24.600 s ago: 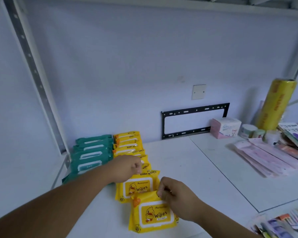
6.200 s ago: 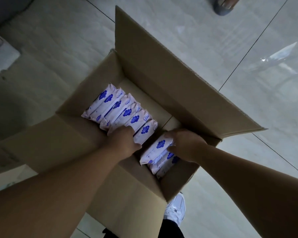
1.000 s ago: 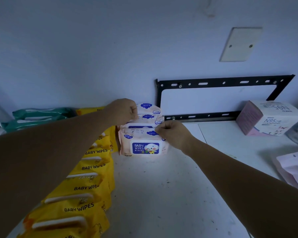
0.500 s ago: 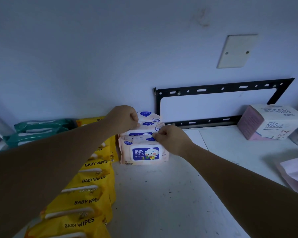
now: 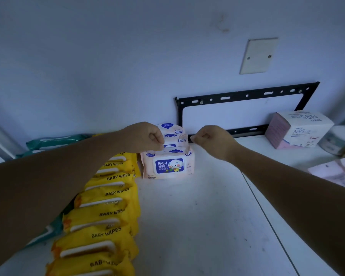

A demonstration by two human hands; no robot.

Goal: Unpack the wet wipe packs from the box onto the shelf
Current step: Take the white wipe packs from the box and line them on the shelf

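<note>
Our left hand [image 5: 145,138] is curled, knuckles up, against the top left corner of the pink wipe packs [image 5: 168,166]. We cannot tell whether it pinches a pack or only rests on it. Our right hand [image 5: 213,139] is curled into a loose fist just beside the packs' right edge, with nothing in its grip. The pink packs stand upright, one behind another, in a short row on the shelf [image 5: 197,226], with the rearmost near the wall [image 5: 108,66]. The front one shows a blue "BABY WIPES" label.

Just to the left, touching or nearly touching the pink row, a long line of yellow wipe packs [image 5: 108,196] runs from the wall toward us, overlapping like tiles. Our left forearm crosses over its far end. Beyond the yellow line lie green wipe packs [image 5: 56,139], mostly hidden by that arm.

To the right, well apart from the pink packs, an N95 mask box [image 5: 299,128] sits by the wall. Beside it are a round white object [image 5: 339,138] we cannot identify and some flat pink packets [image 5: 337,172].

A black metal bracket [image 5: 245,96] is fixed to the wall behind our right hand, below a blank cover plate [image 5: 258,55]. The shelf is white and scuffed, with a dark seam running along its right side. The wall is pale and bluish in the dim light.
</note>
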